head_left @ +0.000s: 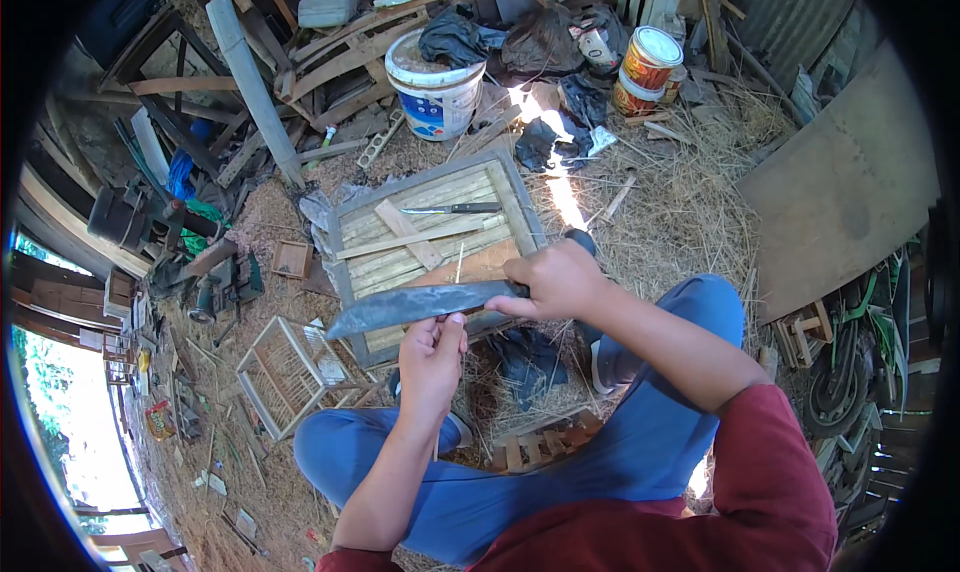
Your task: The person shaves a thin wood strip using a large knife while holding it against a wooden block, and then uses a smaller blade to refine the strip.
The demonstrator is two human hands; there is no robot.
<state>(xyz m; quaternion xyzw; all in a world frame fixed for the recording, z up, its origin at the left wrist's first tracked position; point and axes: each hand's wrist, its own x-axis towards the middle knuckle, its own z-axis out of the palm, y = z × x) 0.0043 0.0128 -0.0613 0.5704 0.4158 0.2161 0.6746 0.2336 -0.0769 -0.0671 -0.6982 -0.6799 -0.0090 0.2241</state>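
Note:
My right hand (548, 280) grips the handle of a large, dark-bladed knife (400, 304), its broad blade reaching left across my left hand. My left hand (432, 357) is closed on a thin wooden stick (459, 264) that crosses the blade and runs down along my wrist. Below both hands lies a framed slatted wooden board (520, 197). On it rest a smaller knife (470, 208) with a black handle, loose flat wood pieces (400, 240) and a plain brownish panel section, partly hidden by my right hand.
A white bucket (435, 107) with dark plastic, stacked cans (645, 72) and scrap timber (260, 82) sit beyond. A wooden cage-like frame (290, 372) lies left, a large sheet panel (835, 192) right. My bent legs (680, 342) surround the board's near side, over straw-strewn ground.

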